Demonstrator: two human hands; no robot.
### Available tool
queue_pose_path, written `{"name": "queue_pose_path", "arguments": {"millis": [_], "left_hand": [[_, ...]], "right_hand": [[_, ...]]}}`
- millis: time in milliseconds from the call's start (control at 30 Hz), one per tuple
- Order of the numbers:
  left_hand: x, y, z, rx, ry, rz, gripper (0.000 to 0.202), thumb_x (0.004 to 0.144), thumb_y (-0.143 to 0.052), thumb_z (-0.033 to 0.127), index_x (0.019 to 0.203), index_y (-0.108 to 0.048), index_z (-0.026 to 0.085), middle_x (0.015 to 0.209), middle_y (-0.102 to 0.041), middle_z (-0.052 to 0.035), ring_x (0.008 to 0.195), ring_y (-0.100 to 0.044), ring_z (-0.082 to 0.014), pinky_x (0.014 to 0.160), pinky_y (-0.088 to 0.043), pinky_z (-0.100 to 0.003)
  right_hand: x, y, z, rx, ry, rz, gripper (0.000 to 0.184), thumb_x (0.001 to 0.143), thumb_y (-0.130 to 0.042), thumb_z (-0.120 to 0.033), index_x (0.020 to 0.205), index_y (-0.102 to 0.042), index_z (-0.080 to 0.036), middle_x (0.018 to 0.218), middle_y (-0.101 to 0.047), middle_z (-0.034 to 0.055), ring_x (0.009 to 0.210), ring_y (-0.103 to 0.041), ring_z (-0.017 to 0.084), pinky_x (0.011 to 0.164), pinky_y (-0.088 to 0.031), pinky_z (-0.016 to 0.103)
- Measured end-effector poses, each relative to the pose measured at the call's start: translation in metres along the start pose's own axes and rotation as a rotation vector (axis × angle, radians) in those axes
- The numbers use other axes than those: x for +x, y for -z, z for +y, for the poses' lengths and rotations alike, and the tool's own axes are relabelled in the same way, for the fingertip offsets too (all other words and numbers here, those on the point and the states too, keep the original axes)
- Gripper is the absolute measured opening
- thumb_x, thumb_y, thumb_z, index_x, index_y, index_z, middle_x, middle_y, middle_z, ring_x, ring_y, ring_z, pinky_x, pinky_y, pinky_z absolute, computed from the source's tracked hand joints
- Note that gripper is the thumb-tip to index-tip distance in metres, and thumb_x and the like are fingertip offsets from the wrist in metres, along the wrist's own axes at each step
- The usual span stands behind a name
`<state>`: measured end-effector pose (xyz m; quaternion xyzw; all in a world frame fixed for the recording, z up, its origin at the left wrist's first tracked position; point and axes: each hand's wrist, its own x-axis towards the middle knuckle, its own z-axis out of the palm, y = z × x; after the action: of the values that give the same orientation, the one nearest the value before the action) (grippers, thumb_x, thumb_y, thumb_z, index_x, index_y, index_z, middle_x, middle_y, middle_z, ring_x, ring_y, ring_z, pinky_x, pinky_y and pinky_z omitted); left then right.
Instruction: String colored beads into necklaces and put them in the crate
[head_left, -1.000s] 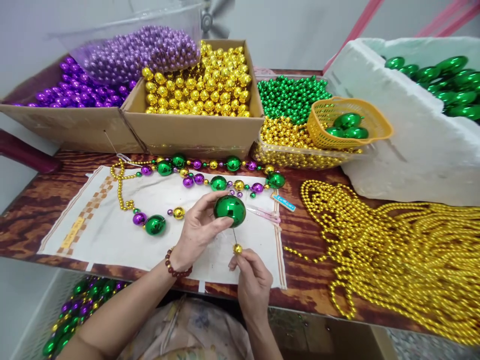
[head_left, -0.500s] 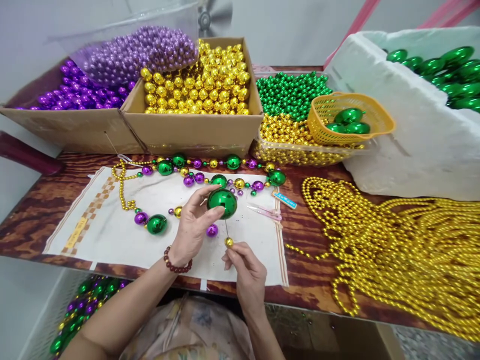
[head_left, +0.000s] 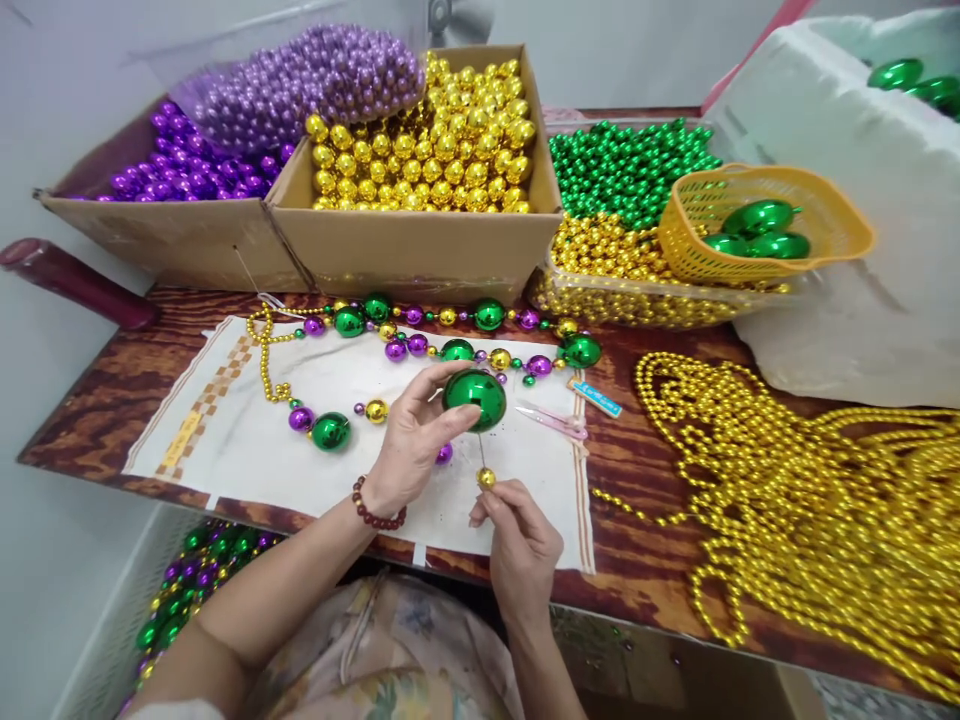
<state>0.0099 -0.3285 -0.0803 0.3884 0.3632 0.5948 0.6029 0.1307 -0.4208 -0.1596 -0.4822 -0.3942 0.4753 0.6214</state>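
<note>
My left hand (head_left: 409,445) has its thumb and fingers closed on a large shiny green bead (head_left: 475,400), held above the white cloth (head_left: 247,440). Just below it, my right hand (head_left: 525,535) pinches at a small gold bead (head_left: 487,479). A thin needle or wire (head_left: 481,450) runs between the gold bead and the underside of the green one; which of the two it is I cannot tell. Partly behind my left hand lies a purple bead (head_left: 445,454). On the cloth rests a strand of green, purple and gold beads, including a green bead (head_left: 331,432).
Behind the cloth stand a box of gold beads (head_left: 420,245), a box of purple beads (head_left: 172,230) and a yellow basket (head_left: 832,225). Pink scissors (head_left: 555,422) lie right of my hands. A heap of gold bead chains (head_left: 810,500) covers the table's right side.
The view has shifted, so everything sits further right in the picture. Both hands keep the same hold, with the green bead over the gold one.
</note>
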Motion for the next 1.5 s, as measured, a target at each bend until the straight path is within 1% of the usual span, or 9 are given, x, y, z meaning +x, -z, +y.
{"name": "queue_pose_path", "arguments": {"millis": [100, 267, 467, 667, 800, 967, 1167, 1367, 1500], "left_hand": [[-0.001, -0.004, -0.006, -0.004, -0.012, 0.012, 0.04, 0.078, -0.079, 0.034, 0.115, -0.066, 0.027, 0.114, -0.066, -0.0042, 0.098, -0.062, -0.0167, 0.086, -0.053, -0.029], [-0.001, -0.005, -0.009, 0.055, -0.032, -0.036, 0.04, 0.079, -0.078, 0.033, 0.117, -0.066, 0.027, 0.117, -0.066, -0.0046, 0.1, -0.062, -0.0173, 0.086, -0.053, -0.029], [0.001, -0.002, -0.006, 0.02, -0.058, -0.015, 0.038, 0.079, -0.077, 0.031, 0.116, -0.067, 0.026, 0.117, -0.066, -0.0047, 0.099, -0.063, -0.0168, 0.086, -0.053, -0.027], [-0.002, -0.004, -0.008, -0.012, -0.017, -0.036, 0.039, 0.079, -0.078, 0.031, 0.116, -0.067, 0.028, 0.116, -0.064, -0.0036, 0.097, -0.061, -0.0151, 0.084, -0.053, -0.025], [0.001, -0.006, -0.004, -0.024, 0.016, 0.024, 0.041, 0.075, -0.081, 0.036, 0.112, -0.066, 0.025, 0.115, -0.063, -0.0047, 0.098, -0.061, -0.017, 0.086, -0.054, -0.03], [0.013, -0.002, 0.004, -0.118, 0.078, 0.07, 0.041, 0.075, -0.079, 0.042, 0.109, -0.063, 0.027, 0.121, -0.059, -0.0042, 0.098, -0.062, -0.0177, 0.082, -0.056, -0.034], [0.018, -0.001, 0.002, -0.097, 0.052, 0.071, 0.042, 0.075, -0.079, 0.044, 0.109, -0.062, 0.027, 0.117, -0.06, -0.0041, 0.096, -0.063, -0.0173, 0.081, -0.056, -0.033], [0.003, -0.005, -0.009, 0.028, -0.024, 0.06, 0.042, 0.077, -0.079, 0.04, 0.113, -0.064, 0.026, 0.118, -0.062, -0.0049, 0.098, -0.061, -0.0168, 0.084, -0.053, -0.028], [-0.006, -0.001, -0.008, 0.084, -0.102, 0.044, 0.041, 0.08, -0.077, 0.039, 0.116, -0.064, 0.027, 0.121, -0.062, -0.0053, 0.101, -0.06, -0.0171, 0.086, -0.051, -0.027]], "right_hand": [[0.0, 0.0, 0.002, -0.013, -0.028, -0.007, 0.01, 0.092, -0.063, -0.019, 0.085, -0.07, -0.021, 0.067, -0.057, -0.0024, 0.062, -0.056, 0.012, 0.061, -0.043, 0.027], [0.004, 0.006, -0.001, -0.073, -0.069, -0.034, 0.007, 0.091, -0.065, -0.022, 0.087, -0.07, -0.02, 0.071, -0.06, -0.0013, 0.063, -0.057, 0.013, 0.061, -0.045, 0.027], [-0.002, 0.012, 0.001, -0.135, 0.019, -0.006, 0.014, 0.092, -0.062, -0.021, 0.08, -0.068, -0.019, 0.067, -0.058, -0.0008, 0.065, -0.057, 0.014, 0.062, -0.045, 0.028], [-0.001, 0.005, -0.006, -0.126, 0.057, 0.039, 0.013, 0.093, -0.061, -0.02, 0.083, -0.068, -0.02, 0.067, -0.056, -0.0015, 0.062, -0.055, 0.013, 0.06, -0.044, 0.027], [0.001, 0.0, -0.014, -0.106, 0.035, 0.037, 0.011, 0.091, -0.063, -0.02, 0.083, -0.069, -0.019, 0.069, -0.055, -0.0012, 0.06, -0.055, 0.012, 0.058, -0.044, 0.027], [-0.009, 0.003, -0.006, -0.116, 0.061, 0.012, 0.012, 0.093, -0.061, -0.017, 0.086, -0.07, -0.021, 0.069, -0.055, -0.0021, 0.059, -0.056, 0.012, 0.058, -0.044, 0.026], [-0.019, 0.006, 0.001, -0.146, 0.066, 0.016, 0.013, 0.094, -0.059, -0.017, 0.086, -0.069, -0.02, 0.068, -0.054, -0.0017, 0.061, -0.056, 0.013, 0.059, -0.044, 0.028], [-0.008, -0.007, -0.005, -0.095, 0.041, 0.105, 0.012, 0.093, -0.06, -0.019, 0.085, -0.068, -0.02, 0.068, -0.054, -0.0023, 0.06, -0.056, 0.012, 0.059, -0.044, 0.027], [-0.002, -0.009, -0.004, -0.077, 0.028, 0.08, 0.011, 0.092, -0.061, -0.02, 0.086, -0.069, -0.02, 0.069, -0.055, -0.0024, 0.061, -0.056, 0.012, 0.06, -0.044, 0.027]]}}
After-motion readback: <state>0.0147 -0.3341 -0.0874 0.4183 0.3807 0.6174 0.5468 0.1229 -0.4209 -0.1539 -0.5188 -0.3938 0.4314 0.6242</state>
